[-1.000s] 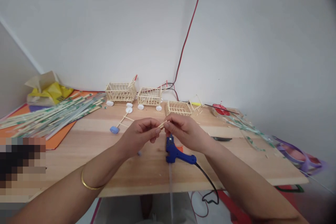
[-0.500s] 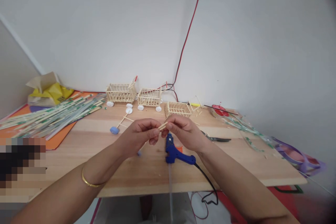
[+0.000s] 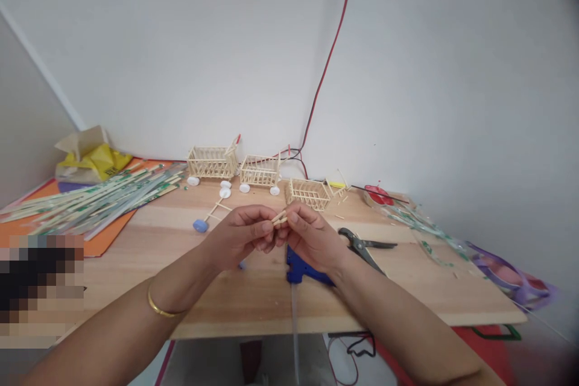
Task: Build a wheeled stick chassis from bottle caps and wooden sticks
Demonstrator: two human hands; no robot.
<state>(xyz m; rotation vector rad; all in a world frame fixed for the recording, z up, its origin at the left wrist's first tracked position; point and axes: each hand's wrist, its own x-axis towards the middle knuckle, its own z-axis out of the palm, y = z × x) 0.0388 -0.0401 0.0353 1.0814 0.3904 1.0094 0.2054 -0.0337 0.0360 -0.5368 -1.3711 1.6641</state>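
Short pale wooden sticks (image 3: 280,219) are pinched between the fingertips of both hands, above the middle of the table. My left hand (image 3: 246,230) grips their left ends, and my right hand (image 3: 312,235) closes on the right ends. How many sticks there are I cannot make out. Under my right hand lies a blue glue gun (image 3: 296,268), partly covered, with a clear glue stick (image 3: 295,307) running out past the table's edge. Just behind my hands rests a small stick-built basket (image 3: 312,193) without visible wheels.
Two stick carts (image 3: 211,163) with white wheels stand by the wall. A wheeled stick frame (image 3: 212,211) lies left of my hands. Pliers (image 3: 359,244) lie at right, wrapped sticks (image 3: 122,193) at left, and a red tape roll (image 3: 379,195) at back right.
My right hand has shifted slightly down and left, covering more of the glue gun and uncovering the pliers. The sticks, held in both hands, now look more crossed. The view has moved slightly.
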